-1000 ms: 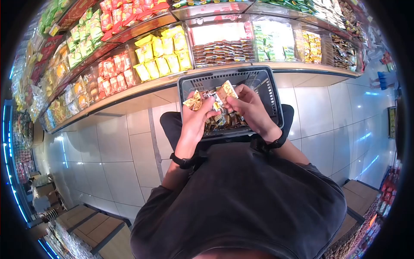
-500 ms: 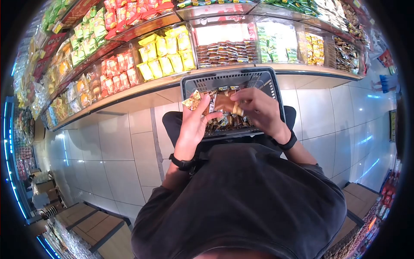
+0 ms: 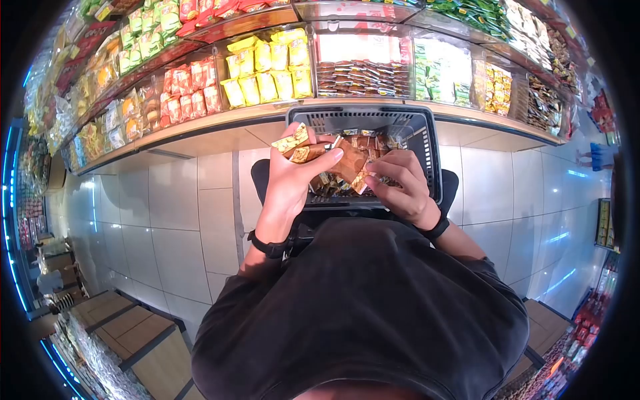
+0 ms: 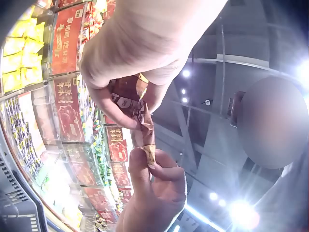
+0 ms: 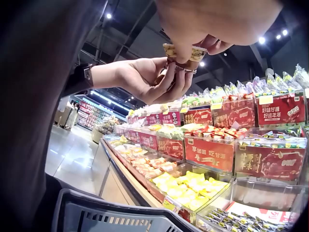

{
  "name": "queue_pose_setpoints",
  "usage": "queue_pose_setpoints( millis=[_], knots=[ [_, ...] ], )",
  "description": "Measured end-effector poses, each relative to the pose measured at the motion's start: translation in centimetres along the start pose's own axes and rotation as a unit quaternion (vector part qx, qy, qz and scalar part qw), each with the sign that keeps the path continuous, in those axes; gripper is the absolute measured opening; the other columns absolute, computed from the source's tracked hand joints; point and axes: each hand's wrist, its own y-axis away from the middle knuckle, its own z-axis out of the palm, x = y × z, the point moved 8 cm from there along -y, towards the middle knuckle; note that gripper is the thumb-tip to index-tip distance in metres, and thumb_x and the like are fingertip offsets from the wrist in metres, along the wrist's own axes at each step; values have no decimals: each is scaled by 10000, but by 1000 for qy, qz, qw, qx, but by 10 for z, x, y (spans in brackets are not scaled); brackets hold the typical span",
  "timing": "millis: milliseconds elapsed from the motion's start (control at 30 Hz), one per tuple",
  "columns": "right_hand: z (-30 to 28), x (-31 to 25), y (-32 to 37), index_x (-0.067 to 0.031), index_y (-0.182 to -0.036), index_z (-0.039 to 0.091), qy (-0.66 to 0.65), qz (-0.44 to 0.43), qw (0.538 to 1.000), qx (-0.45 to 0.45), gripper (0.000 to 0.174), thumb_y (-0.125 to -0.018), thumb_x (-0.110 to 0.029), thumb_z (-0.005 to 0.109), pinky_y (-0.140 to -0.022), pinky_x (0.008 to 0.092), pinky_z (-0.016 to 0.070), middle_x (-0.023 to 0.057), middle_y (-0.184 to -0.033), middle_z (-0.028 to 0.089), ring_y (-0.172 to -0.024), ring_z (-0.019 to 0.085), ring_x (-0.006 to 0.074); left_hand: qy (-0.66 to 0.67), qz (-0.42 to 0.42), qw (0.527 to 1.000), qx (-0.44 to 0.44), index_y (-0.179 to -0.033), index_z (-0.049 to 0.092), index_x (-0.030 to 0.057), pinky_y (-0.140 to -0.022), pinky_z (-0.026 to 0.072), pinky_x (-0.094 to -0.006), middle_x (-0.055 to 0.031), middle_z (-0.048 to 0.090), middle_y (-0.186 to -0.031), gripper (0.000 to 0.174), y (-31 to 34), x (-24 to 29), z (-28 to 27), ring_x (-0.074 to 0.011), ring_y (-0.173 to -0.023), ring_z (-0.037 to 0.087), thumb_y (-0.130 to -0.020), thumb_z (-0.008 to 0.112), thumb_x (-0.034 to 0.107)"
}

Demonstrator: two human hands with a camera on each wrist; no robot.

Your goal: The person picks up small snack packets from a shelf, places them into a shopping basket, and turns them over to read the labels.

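Observation:
Over the basket, my left hand (image 3: 288, 183) holds several small brown-and-yellow snack packets (image 3: 298, 145), some jutting out past its fingers. A brown snack packet (image 3: 347, 162) stretches from my left thumb to my right hand (image 3: 403, 187), which pinches its yellow-patterned end. The left wrist view shows this brown packet (image 4: 145, 136) between both hands, with another packet (image 4: 129, 89) tucked in the left palm. In the right wrist view, left fingers curl round the packet (image 5: 183, 65). Below, the grey plastic basket (image 3: 430, 137) holds many similar packets (image 3: 327, 185), partly hidden by the hands.
Shelf bins in front hold yellow bags (image 3: 267, 73), red bags (image 3: 190, 87) and a stack of dark packets (image 3: 363, 79). The wooden shelf edge (image 3: 233, 120) runs just beyond the basket. Pale floor tiles (image 3: 193, 220) lie to both sides, with wooden stands (image 3: 127, 327) behind.
My right hand came away from the left one, then took the far end of the brown packet, which now lies tilted between both hands. The view has shifted slightly.

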Motion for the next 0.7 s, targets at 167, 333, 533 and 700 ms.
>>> queue_pose_setpoints(
  millis=[167,333,533,700],
  knots=[
    [-7,4,-3,-21,-845,665,23,17,999,34,189,-732,28,807,-741,396,558,103,-1033,695,-920,654,275,38,-2,999,33,-900,508,83,-829,564,-301,-87,668,-969,361,8,1,0,-160,-979,672,-788,787,-117],
    [-9,0,-4,-21,-844,666,46,10,998,47,202,-716,30,813,-735,390,556,103,-1027,695,-914,655,273,52,1,998,42,-921,505,79,-838,574,-309,-116,683,-1004,358,11,2,-2,-178,-974,686,-798,772,-125],
    [-3,14,-4,-19,-870,601,-40,118,991,53,258,-730,72,797,-754,349,544,111,-1007,668,-891,650,267,77,-4,996,36,-931,497,62,-781,606,-319,-150,689,-1043,329,12,5,-2,-190,-947,698,-826,761,-104],
    [64,60,47,-72,-867,491,-565,550,600,136,244,-934,-8,716,-807,260,527,77,-1018,699,-896,666,111,33,71,995,58,-935,499,42,-718,626,-331,-183,691,-1085,307,3,1,-4,-184,-917,700,-840,766,-78]
  ],
)
